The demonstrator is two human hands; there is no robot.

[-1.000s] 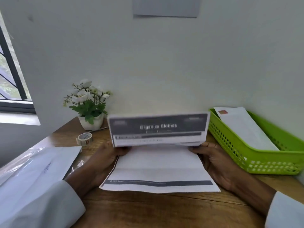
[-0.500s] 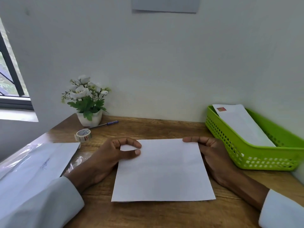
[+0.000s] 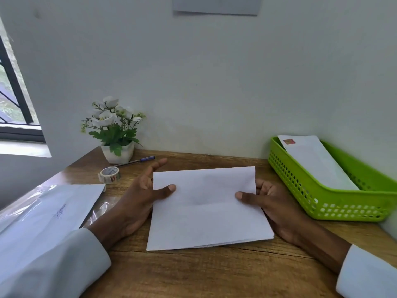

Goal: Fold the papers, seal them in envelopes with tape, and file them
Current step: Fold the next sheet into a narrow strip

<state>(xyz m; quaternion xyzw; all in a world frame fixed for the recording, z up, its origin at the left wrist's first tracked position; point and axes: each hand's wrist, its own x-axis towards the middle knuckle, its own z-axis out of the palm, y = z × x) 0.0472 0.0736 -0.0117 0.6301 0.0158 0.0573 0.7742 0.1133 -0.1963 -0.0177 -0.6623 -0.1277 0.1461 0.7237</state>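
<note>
A white folded paper (image 3: 206,211) lies in front of me on the wooden desk (image 3: 193,272), its far part lifted. My left hand (image 3: 141,198) pinches its left edge, thumb on top, forefinger pointing outward. My right hand (image 3: 268,203) pinches the right edge with the thumb on top and the fingers behind. White envelopes in a clear wrapper (image 3: 43,214) lie at the left. A roll of tape (image 3: 109,174) sits beyond them. The green basket (image 3: 335,203) at the right holds a white envelope (image 3: 315,162).
A potted plant with white flowers (image 3: 113,130) stands at the back left against the wall, a blue pen (image 3: 137,161) beside it. The wall runs close behind the desk, and a window is at the far left.
The printed top flap was folded down flat, leaving only blank white paper showing. Both hands then moved to the side edges and lifted the far part of the folded paper.
</note>
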